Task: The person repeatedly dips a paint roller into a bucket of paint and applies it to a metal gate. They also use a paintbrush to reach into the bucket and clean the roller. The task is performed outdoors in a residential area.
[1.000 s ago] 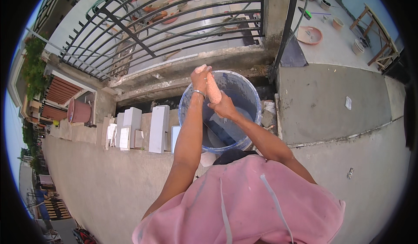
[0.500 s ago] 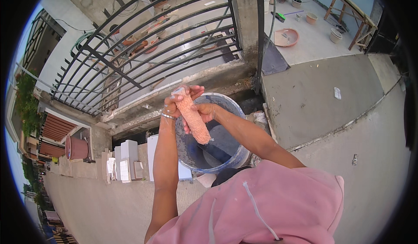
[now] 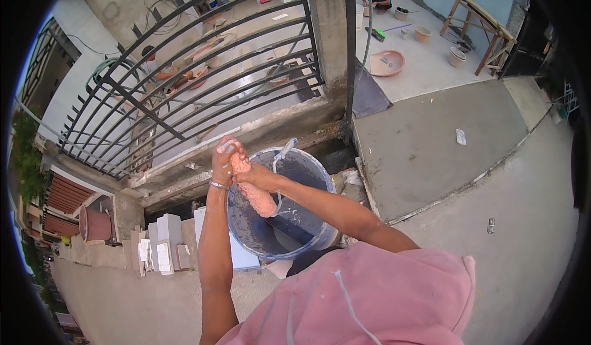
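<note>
Head view shows both hands over the blue bucket (image 3: 258, 234). The right hand (image 3: 261, 176) grasps the pink paint roller (image 3: 253, 191) around its middle, above the bucket's opening. The left hand (image 3: 223, 160) clenches the roller's upper end. Behind the bucket stands a black metal gate (image 3: 203, 74).

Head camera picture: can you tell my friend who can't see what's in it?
Two bare hands hold a pinkish paint roller sleeve over a blue bucket: the left hand grips its top end and the right hand wraps its middle. Behind the bucket stands a black metal gate on a concrete floor, and white blocks sit to the left.
</note>
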`<state>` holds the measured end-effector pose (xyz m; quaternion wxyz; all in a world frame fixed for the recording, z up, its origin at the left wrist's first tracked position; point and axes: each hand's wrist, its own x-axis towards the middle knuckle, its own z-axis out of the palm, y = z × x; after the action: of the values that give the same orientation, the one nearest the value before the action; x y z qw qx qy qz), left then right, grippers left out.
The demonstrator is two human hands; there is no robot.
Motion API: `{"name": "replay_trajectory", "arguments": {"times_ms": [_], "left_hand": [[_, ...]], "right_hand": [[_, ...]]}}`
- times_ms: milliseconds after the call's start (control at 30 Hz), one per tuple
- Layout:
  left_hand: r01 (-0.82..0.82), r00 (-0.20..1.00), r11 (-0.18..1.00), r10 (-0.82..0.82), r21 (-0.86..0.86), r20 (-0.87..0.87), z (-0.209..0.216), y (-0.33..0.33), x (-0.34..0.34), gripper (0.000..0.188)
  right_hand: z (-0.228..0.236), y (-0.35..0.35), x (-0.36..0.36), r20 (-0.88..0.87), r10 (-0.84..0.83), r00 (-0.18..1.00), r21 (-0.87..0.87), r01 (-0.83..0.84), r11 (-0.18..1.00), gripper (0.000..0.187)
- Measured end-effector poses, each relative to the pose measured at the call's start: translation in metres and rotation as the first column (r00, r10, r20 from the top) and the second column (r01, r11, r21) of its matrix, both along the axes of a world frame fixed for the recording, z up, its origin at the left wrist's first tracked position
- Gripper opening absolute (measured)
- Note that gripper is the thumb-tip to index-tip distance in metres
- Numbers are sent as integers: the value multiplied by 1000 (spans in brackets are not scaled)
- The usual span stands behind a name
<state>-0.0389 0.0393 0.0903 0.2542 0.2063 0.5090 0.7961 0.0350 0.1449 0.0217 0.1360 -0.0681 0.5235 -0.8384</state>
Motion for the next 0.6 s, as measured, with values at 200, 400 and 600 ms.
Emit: {"name": "replay_trajectory", "arguments": {"times_ms": [200, 400, 600], "left_hand": [[-296, 949, 952, 282, -83, -142, -48, -4, -9, 9], [-568, 818, 808, 575, -159, 4, -66, 4, 4, 15], [-83, 966, 969, 21, 232, 257, -38, -27, 2, 17]], "right_hand": [[18, 3, 22, -202, -216, 955, 418, 284, 863, 48], [-9, -1, 39, -255, -258, 932, 614, 362, 701, 65], [-41, 37, 29, 226, 408, 885, -265, -347, 900, 64]]}}
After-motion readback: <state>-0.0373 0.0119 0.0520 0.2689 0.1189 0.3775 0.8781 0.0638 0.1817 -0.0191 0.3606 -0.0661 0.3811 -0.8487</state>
